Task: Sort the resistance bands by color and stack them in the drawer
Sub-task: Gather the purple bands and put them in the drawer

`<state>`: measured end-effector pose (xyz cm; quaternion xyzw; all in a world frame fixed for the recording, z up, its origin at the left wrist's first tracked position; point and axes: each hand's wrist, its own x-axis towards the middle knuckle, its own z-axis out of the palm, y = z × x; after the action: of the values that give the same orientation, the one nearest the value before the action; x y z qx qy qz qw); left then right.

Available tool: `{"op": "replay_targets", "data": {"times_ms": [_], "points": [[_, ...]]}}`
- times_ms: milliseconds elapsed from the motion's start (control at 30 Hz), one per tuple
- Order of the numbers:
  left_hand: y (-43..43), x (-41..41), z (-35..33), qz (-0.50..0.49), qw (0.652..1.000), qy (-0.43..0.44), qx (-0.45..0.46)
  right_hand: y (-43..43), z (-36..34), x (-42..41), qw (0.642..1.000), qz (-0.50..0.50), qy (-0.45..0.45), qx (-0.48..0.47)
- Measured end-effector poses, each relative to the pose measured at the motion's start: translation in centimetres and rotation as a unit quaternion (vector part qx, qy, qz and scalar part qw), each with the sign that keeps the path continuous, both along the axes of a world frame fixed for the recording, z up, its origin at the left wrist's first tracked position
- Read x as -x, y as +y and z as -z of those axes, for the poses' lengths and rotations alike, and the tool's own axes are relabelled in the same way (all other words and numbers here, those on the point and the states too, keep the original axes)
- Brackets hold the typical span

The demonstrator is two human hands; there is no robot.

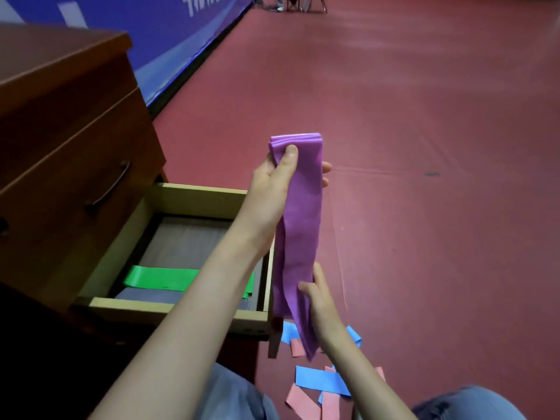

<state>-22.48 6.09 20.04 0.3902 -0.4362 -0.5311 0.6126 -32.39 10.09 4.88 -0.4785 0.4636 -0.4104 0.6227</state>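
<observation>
A folded bundle of purple resistance bands (pixel 301 213) hangs upright in front of me, just right of the open drawer (pixel 188 194). My left hand (pixel 272 189) grips its top end, thumb across the front. My right hand (pixel 318 294) pinches the lower end between thumb and fingers. Inside the drawer, green bands (pixel 163 278) lie flat across the near part of its grey floor. Blue bands (pixel 318 380) and pink bands (pixel 303 403) lie scattered on the red floor below my hands.
The drawer belongs to a brown wooden cabinet (pixel 63 153) at the left, with a shut drawer and handle (pixel 112 184) above it. A blue padded barrier (pixel 181 43) runs along the far left. My knees in jeans (pixel 466 403) show at the bottom.
</observation>
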Motion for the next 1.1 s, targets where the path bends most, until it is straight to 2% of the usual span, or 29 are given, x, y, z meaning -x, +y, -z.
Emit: {"op": "replay_targets", "data": {"times_ms": [300,433,567,867,1100], "points": [[-1.9,-2.7,0.5,-0.046,0.997,0.045,-0.037,-1.3,0.8,-1.3,0.993,-0.083,0.024,-0.078],[-2.6,-2.5,0.7,-0.061,0.995,0.06,-0.045,-0.9,0.9,-1.4,0.989,-0.124,0.034,-0.078],[-3.1,-3.1,0.5,-0.084,0.992,0.084,-0.045,-0.4,0.4,-1.4,0.99,-0.115,0.028,-0.077],[-3.1,-4.7,0.1,-0.089,0.993,0.072,-0.034,1.0,0.6,1.9,0.994,-0.078,-0.011,-0.082],[-3.8,-6.0,1.1,-0.079,0.991,0.09,-0.063,1.6,0.8,5.5,0.988,-0.074,-0.05,-0.124]]}}
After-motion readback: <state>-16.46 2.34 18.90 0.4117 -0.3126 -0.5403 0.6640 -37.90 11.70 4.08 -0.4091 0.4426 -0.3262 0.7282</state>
